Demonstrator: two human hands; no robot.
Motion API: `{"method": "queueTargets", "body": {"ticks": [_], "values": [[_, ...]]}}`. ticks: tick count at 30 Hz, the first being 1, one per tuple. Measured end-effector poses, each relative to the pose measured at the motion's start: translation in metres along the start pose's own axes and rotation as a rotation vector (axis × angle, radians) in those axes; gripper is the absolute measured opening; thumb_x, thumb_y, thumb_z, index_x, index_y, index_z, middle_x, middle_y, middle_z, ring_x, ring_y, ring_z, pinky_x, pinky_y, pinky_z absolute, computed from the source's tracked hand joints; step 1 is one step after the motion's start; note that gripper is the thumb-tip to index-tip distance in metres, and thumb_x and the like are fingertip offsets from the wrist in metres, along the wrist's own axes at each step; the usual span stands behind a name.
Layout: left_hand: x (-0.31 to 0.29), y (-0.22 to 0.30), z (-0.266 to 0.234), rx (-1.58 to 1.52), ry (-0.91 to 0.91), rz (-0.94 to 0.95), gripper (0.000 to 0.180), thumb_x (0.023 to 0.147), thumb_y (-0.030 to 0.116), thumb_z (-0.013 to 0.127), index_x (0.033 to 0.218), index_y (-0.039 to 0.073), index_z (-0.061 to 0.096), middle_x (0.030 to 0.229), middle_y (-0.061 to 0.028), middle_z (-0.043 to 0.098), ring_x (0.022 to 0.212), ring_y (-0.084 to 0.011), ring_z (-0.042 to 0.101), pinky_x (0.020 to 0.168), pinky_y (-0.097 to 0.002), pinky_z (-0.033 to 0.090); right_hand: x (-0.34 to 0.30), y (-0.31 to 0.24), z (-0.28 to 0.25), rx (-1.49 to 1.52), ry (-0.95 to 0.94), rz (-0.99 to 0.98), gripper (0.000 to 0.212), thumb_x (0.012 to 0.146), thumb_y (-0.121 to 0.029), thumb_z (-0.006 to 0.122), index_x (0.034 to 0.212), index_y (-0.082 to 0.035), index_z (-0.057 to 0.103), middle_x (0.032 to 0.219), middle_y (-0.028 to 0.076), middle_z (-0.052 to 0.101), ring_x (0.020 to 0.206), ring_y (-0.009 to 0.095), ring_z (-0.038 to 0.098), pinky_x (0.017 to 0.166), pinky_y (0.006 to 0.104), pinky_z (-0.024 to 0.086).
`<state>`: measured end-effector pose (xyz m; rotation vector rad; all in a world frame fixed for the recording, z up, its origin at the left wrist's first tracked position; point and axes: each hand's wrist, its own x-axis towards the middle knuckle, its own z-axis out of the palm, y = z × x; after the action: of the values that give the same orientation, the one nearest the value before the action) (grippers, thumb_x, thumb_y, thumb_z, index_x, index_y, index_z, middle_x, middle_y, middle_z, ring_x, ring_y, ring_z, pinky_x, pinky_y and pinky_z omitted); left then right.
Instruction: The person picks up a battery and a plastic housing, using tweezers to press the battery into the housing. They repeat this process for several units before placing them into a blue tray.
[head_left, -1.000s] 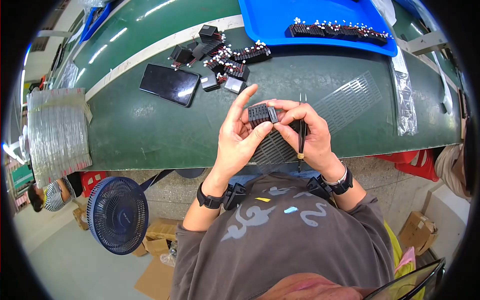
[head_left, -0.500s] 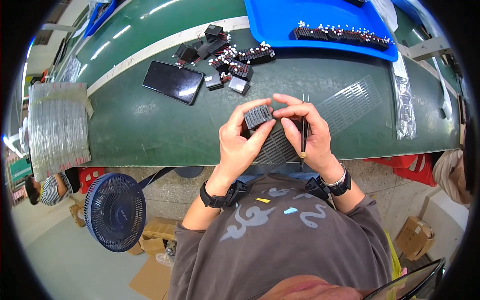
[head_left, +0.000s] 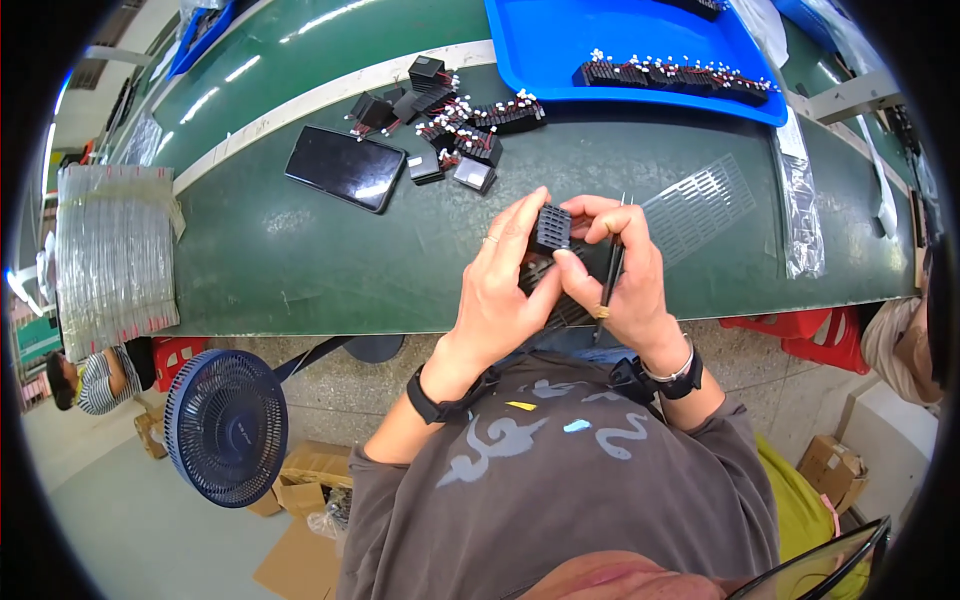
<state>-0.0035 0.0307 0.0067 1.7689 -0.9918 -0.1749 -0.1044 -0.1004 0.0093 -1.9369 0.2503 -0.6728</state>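
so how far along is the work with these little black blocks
Looks done: a row of black blocks with white-tipped pins lies in the blue tray. In hand: the left hand and right hand hold one black block between their fingertips, with tweezers tucked in the right hand's grip. Left: a loose pile of blocks on the green table beside a dark phone.
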Motion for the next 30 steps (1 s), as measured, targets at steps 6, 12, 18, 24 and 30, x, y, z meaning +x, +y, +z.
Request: {"method": "queueTargets", "body": {"ticks": [6,12,18,24,30], "values": [[0.002,0.000,-0.011,-0.750,-0.207,-0.365,0.062,0.080,-0.001,0.075,0.136,-0.001,0.051,0.118,-0.0128,0.063,0.103,-0.0261,0.068,0.081,-0.0308,0.058,0.008,0.001,-0.029,0.015,-0.166,-0.180,0.028,0.082,0.000,0.072,0.093,-0.006,0.047,0.120,0.021,0.063,0.099,0.025,0.066,0.087,0.0339,0.052],[-0.001,0.002,-0.008,-0.204,-0.124,-0.240,0.058,0.081,-0.003,0.074,0.134,-0.002,0.051,0.128,-0.0110,0.060,0.089,-0.0148,0.067,0.076,-0.0240,0.056,0.001,-0.007,-0.007,0.039,-0.003,-0.079,0.029,0.081,-0.003,0.078,0.085,-0.006,0.049,0.116,0.021,0.068,0.096,0.026,0.070,0.081,0.0340,0.055],[-0.003,0.003,0.007,-0.021,-0.035,-0.020,0.062,0.081,-0.005,0.074,0.137,-0.003,0.049,0.131,-0.0106,0.060,0.084,-0.0093,0.065,0.072,-0.0224,0.055,-0.003,-0.001,-0.007,0.005,0.069,-0.035,0.031,0.079,-0.007,0.080,0.084,-0.006,0.050,0.112,0.019,0.070,0.095,0.029,0.070,0.077,0.0357,0.055],[0.002,-0.009,-0.017,-0.726,-0.237,-0.493,0.055,0.083,-0.007,0.072,0.134,-0.006,0.054,0.123,-0.0114,0.063,0.103,-0.0159,0.064,0.084,-0.0273,0.055,0.003,0.001,-0.024,-0.031,-0.095,-0.209,0.032,0.079,-0.007,0.081,0.079,-0.008,0.049,0.111,0.015,0.071,0.091,0.025,0.061,0.076,0.0347,0.051],[0.001,-0.016,-0.026,-0.343,-0.385,-0.286,0.049,0.082,-0.006,0.073,0.129,-0.007,0.059,0.114,-0.0087,0.067,0.102,-0.0149,0.064,0.087,-0.0284,0.054,0.000,-0.001,-0.026,0.133,-0.112,-0.114,0.032,0.077,-0.009,0.082,0.077,-0.009,0.050,0.111,0.011,0.071,0.088,0.022,0.055,0.078,0.0335,0.048]]}}
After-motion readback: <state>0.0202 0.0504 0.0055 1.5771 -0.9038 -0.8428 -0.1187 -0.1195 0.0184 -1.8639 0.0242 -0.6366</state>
